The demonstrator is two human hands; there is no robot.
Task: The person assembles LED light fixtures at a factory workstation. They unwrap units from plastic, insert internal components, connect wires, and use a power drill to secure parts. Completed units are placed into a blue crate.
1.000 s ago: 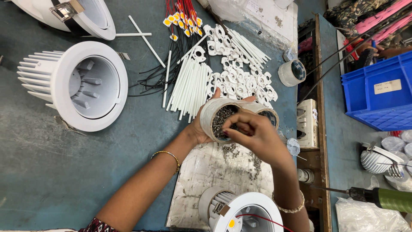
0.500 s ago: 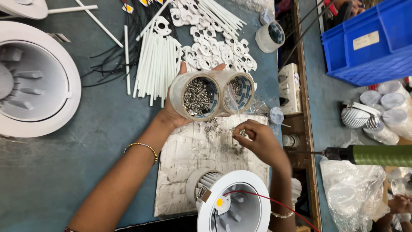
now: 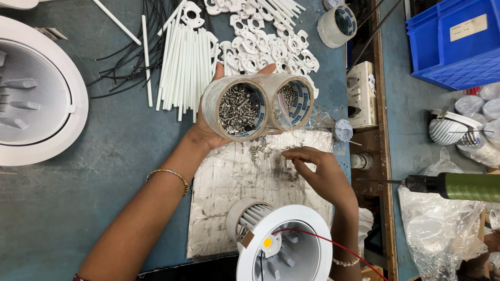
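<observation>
Head view, centre of frame: left hand (image 3: 211, 136) grips 2 tape rolls (image 3: 258, 106) filled with screws; right hand (image 3: 320, 174), fingertips pinched, picks at loose screws (image 3: 260, 151) on the worn mat (image 3: 219, 208). Best practice: hold rolls level, pinch 1 screw.

Two screw-filled tape rolls (image 3: 258, 108), one downlight (image 3: 284, 244)

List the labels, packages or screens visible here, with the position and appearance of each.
Pale rectangular paper label: on the blue plastic crate, top right.
Clear plastic bag: crumpled, bottom right, under the green power screwdriver.
Screens: none visible.
</observation>
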